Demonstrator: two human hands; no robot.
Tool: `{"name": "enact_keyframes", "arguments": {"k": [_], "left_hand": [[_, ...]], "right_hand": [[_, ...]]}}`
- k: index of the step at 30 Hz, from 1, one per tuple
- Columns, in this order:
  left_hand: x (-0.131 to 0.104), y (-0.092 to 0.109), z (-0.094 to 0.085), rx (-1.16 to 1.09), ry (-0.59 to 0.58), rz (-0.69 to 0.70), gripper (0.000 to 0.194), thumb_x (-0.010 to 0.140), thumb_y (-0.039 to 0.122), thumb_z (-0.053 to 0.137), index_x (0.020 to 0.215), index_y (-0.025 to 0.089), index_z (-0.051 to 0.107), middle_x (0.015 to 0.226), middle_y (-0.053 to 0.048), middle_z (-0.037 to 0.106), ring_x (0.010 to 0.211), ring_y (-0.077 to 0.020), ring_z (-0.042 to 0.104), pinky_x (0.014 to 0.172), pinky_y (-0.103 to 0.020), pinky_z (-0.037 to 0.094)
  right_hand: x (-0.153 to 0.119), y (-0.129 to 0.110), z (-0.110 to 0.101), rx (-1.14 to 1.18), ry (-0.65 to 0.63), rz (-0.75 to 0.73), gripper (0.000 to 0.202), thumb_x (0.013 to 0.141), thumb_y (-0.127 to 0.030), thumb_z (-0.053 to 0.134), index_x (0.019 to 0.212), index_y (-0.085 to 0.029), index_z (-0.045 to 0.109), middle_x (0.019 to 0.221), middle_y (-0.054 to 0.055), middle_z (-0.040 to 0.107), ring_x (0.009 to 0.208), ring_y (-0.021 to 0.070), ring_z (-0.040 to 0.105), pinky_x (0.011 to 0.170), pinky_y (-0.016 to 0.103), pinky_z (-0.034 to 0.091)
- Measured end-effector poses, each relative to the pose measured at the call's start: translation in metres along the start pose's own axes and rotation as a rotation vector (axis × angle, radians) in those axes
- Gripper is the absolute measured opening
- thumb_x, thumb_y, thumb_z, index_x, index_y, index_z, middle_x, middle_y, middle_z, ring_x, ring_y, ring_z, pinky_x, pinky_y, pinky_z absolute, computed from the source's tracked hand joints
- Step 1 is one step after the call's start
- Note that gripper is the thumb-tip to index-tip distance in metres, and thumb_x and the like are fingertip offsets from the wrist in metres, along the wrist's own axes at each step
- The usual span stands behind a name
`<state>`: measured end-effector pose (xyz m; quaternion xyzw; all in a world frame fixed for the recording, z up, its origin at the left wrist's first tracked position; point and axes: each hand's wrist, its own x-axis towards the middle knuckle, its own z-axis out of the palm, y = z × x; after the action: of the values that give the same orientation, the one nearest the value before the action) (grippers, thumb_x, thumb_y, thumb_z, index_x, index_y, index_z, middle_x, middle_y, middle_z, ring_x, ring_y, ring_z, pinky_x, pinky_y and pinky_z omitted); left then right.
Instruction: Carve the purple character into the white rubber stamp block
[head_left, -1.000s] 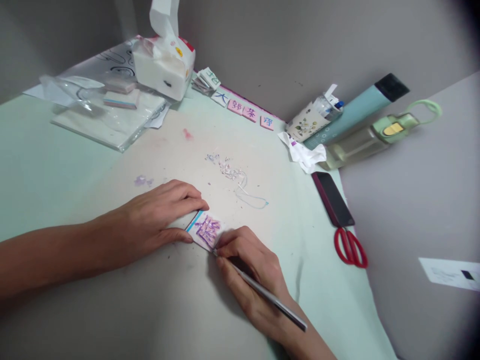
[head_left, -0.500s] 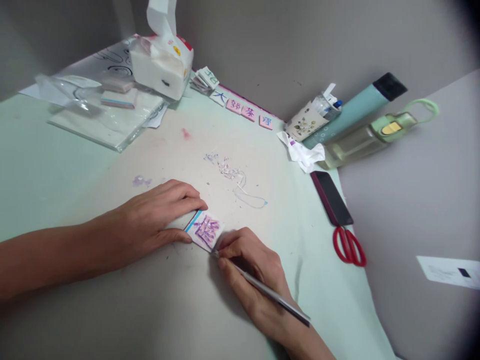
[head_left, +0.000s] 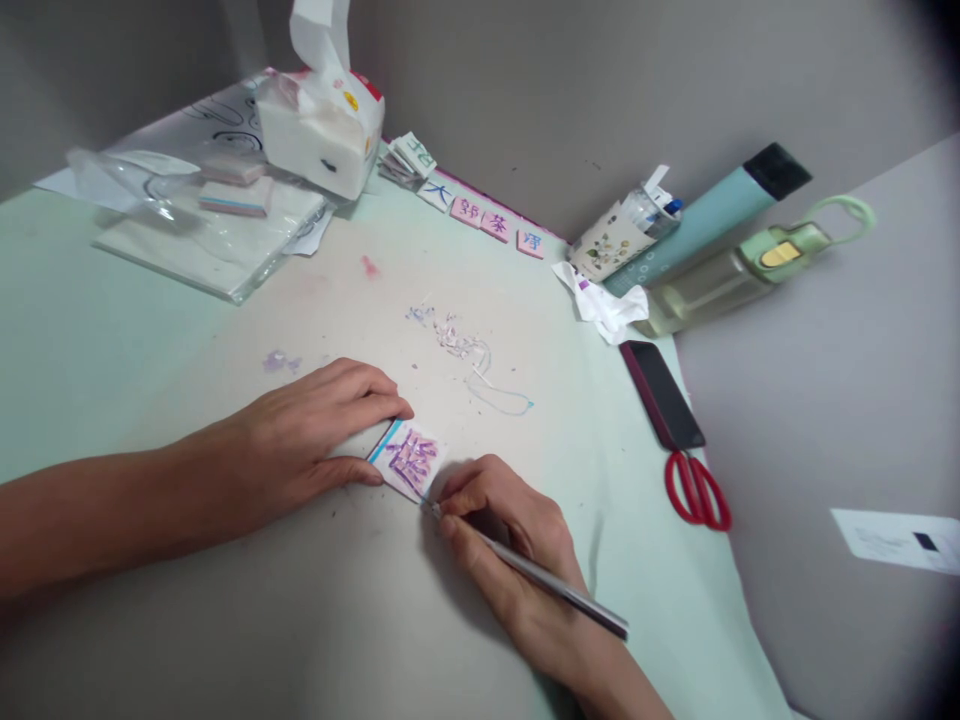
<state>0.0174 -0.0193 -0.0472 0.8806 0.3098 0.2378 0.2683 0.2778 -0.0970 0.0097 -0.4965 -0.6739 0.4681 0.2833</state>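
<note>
A small white block (head_left: pixel 409 460) with a blue stripe and purple-pink carved marks lies flat near the middle of the table. My left hand (head_left: pixel 330 425) grips its left end between thumb and fingers. In my right hand (head_left: pixel 510 550) is a slim silver carving pen (head_left: pixel 555 585), held like a pencil, its tip at the block's lower right corner. Thin shavings (head_left: pixel 454 338) and a curled pale strip (head_left: pixel 499 400) lie beyond the block.
Along the back are a tissue pack (head_left: pixel 322 130), small marked blocks (head_left: pixel 495 225), a pen cup (head_left: pixel 611 240) and a green bottle (head_left: pixel 735 275). A phone (head_left: pixel 664 395) and red scissors (head_left: pixel 697 490) lie right. Plastic-wrapped sheets (head_left: pixel 217 240) lie back left.
The silver pen's rear end has shifted slightly right and up, with my right hand turning a little. My left hand stays on the block. The whole view has shifted slightly.
</note>
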Motion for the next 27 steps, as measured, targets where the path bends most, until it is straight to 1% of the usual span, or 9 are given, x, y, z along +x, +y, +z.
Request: {"name": "enact_keyframes", "arguments": {"k": [6,9,12,16,20,23,27], "left_hand": [[-0.0002,0.0009,0.0001,-0.018,0.011,-0.011,0.034,0.108,0.042,0.055,0.139,0.028,0.057,0.134,-0.005,0.062,0.129,-0.0268,0.054,0.108,-0.032,0.042],[0.0,0.0015,-0.0005,-0.014,-0.001,-0.02,0.034,0.109,0.044,0.054,0.14,0.029,0.056,0.135,-0.005,0.061,0.13,-0.0268,0.054,0.108,-0.032,0.041],[0.0002,0.0018,-0.002,-0.009,-0.014,-0.012,0.034,0.11,0.045,0.052,0.138,0.028,0.055,0.135,-0.005,0.061,0.131,-0.0266,0.053,0.108,-0.032,0.041],[0.0001,0.0013,-0.0027,-0.008,-0.028,-0.002,0.035,0.11,0.043,0.053,0.139,0.026,0.055,0.135,-0.006,0.06,0.131,-0.0254,0.053,0.109,-0.03,0.04],[-0.0006,0.0015,-0.0014,-0.016,-0.011,-0.027,0.034,0.108,0.04,0.056,0.139,0.028,0.057,0.137,-0.005,0.062,0.131,-0.0273,0.054,0.108,-0.033,0.042],[-0.0009,0.0031,-0.0018,-0.016,-0.008,-0.04,0.033,0.107,0.04,0.057,0.138,0.029,0.056,0.135,-0.004,0.062,0.131,-0.0274,0.054,0.108,-0.034,0.043],[0.0001,0.0054,-0.0046,0.012,0.004,-0.073,0.031,0.101,0.044,0.066,0.127,0.028,0.06,0.128,-0.004,0.064,0.126,-0.0282,0.056,0.102,-0.035,0.044]], "right_hand": [[0.0,0.0013,-0.0011,0.028,0.002,-0.02,0.013,0.099,-0.015,0.06,0.089,-0.023,0.06,0.097,0.0,0.065,0.084,0.0139,0.061,0.074,0.027,0.045],[0.0006,0.0018,-0.0016,0.028,0.011,-0.01,0.012,0.098,-0.014,0.06,0.089,-0.023,0.061,0.095,0.0,0.065,0.082,0.0139,0.059,0.073,0.027,0.044],[0.0013,0.0021,-0.0014,0.035,0.014,0.002,0.012,0.097,-0.014,0.061,0.088,-0.023,0.062,0.093,0.0,0.064,0.081,0.0141,0.058,0.072,0.028,0.044],[0.0018,0.0018,-0.0014,0.058,0.011,0.024,0.011,0.096,-0.015,0.061,0.089,-0.023,0.062,0.093,0.0,0.064,0.081,0.0145,0.057,0.071,0.028,0.043],[0.0016,0.0012,-0.0018,0.087,0.017,0.059,0.011,0.095,-0.016,0.061,0.086,-0.022,0.06,0.091,0.001,0.064,0.081,0.0156,0.057,0.071,0.029,0.043],[0.0015,0.0003,-0.0009,0.123,0.037,0.111,0.013,0.095,-0.02,0.062,0.083,-0.022,0.059,0.089,0.002,0.064,0.08,0.0166,0.057,0.069,0.029,0.043],[0.0026,-0.0011,0.0021,0.163,0.092,0.19,0.015,0.092,-0.023,0.064,0.079,-0.021,0.058,0.083,0.001,0.063,0.071,0.0148,0.051,0.061,0.028,0.039]]}}
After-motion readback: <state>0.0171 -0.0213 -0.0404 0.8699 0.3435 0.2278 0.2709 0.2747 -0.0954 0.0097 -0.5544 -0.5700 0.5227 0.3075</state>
